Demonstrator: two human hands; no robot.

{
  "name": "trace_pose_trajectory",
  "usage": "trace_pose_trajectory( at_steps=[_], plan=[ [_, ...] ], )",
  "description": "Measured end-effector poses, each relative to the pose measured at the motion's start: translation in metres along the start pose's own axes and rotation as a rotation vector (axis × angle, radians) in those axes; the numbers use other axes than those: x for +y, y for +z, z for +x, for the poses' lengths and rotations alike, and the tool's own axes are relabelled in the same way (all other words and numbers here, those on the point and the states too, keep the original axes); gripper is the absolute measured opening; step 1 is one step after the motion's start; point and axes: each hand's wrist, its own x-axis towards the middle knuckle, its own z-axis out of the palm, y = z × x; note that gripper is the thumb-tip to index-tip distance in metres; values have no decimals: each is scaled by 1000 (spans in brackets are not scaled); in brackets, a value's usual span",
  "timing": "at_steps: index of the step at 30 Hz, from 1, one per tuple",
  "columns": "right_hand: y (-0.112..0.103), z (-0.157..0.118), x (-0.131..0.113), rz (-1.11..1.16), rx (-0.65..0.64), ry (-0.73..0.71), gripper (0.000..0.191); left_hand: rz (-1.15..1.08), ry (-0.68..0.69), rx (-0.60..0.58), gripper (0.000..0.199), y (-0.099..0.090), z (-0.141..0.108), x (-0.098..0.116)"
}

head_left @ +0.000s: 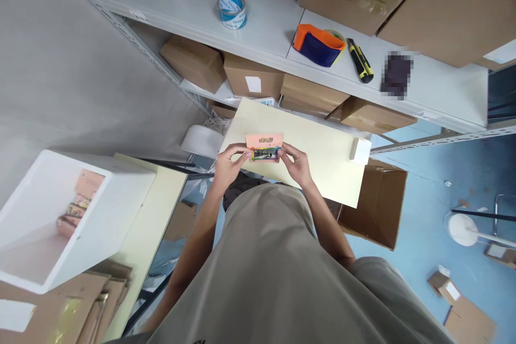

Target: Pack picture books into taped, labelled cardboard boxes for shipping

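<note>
Over the pale yellow table, a small flat pink package (264, 140) with a printed top is held between both hands. Across its lower part lies a dark picture panel (265, 153) with rainbow-coloured edges; I cannot tell whether it is a separate piece. My left hand (230, 164) pinches the left edge, thumb and fingertips closed on it. On the opposite edge, my right hand (297, 163) grips with thumb and forefinger. A small white box (360, 151) stands at the table's right end.
Above the table (322, 166), a shelf holds a tape roll (231, 11), an orange and blue tape dispenser (318, 45) and a utility knife (360, 60). A white bin (133, 183) with pink packages stands left. An open carton (379, 204) sits right, below table height.
</note>
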Motion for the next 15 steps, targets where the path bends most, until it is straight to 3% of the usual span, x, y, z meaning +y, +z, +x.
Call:
trace_pose_trajectory(
  at_steps=[3,7,15],
  plan=[
    [-2,-1,6,19,-15,22,63,-22,-40,-52,30,-3,-2,-7],
    [-2,-2,8,39,-30,34,49,-74,-97,-80,41,-3,-3,-13],
    [9,4,0,146,-77,290,53,-34,-267,70,41,5,9,-3]
  ],
)
